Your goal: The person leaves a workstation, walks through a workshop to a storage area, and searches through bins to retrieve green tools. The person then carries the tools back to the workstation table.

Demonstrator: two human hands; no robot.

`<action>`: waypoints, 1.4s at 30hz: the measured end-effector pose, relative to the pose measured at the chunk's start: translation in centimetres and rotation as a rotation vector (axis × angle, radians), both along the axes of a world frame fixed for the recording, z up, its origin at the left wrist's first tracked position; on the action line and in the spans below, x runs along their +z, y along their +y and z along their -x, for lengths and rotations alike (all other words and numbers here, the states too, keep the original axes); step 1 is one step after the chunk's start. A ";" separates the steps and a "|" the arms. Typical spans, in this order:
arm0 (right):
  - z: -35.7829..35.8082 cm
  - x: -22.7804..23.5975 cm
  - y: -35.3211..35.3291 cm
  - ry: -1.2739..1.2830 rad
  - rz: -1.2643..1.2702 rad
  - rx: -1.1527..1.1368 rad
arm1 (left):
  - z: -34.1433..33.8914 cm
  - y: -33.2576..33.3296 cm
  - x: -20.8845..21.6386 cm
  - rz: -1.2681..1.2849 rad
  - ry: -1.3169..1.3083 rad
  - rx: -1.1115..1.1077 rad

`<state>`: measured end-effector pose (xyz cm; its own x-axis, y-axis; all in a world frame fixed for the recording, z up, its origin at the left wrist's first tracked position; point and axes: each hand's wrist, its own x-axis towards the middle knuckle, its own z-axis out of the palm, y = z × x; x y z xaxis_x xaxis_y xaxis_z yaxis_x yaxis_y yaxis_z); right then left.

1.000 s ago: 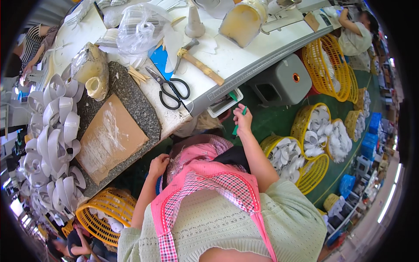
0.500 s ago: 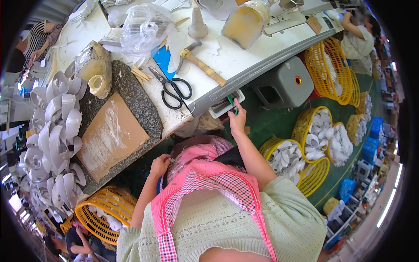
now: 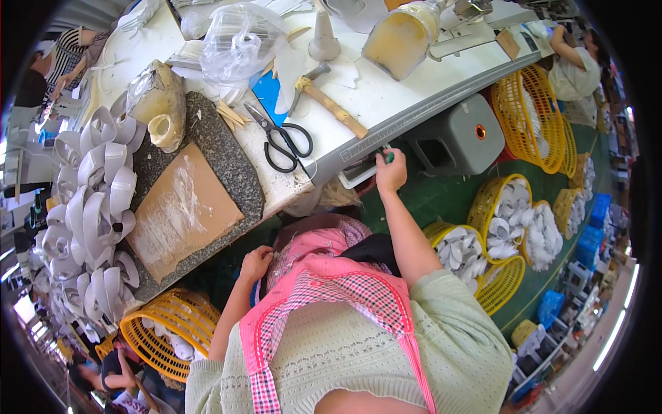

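Observation:
My right hand point(image 3: 391, 172) is closed around a slim green-handled tool point(image 3: 390, 157), mostly hidden by my fingers. It is at the right end of a small white drawer point(image 3: 360, 181) under the table's front edge. On my lap, beside the pink apron point(image 3: 303, 257), rests my left hand point(image 3: 256, 263), its fingers loosely curled with nothing visible in them. Black-handled scissors point(image 3: 281, 141) lie on the white table point(image 3: 329, 131) above the drawer. Next to them is a wooden-handled hammer point(image 3: 332, 105).
A stone slab point(image 3: 238, 186) bears a worn brown board point(image 3: 183, 217). Looped grey-white strips point(image 3: 93, 186) pile at left. Yellow baskets point(image 3: 527, 117) of white pieces stand at right, another point(image 3: 172, 331) at lower left. A grey stool-like box point(image 3: 465, 138) sits below the table.
My right hand has shifted right along the drawer, and less of the green tool shows. My left hand stays on my lap. The whole view has shifted slightly.

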<state>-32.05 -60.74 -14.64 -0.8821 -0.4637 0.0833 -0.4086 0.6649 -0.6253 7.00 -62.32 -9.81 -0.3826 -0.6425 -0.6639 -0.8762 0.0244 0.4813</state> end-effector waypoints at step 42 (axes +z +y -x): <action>-24.9 19.0 -17.8 -1.358 0.553 0.566 | -13.7 -12.6 9.5 -0.164 0.731 0.507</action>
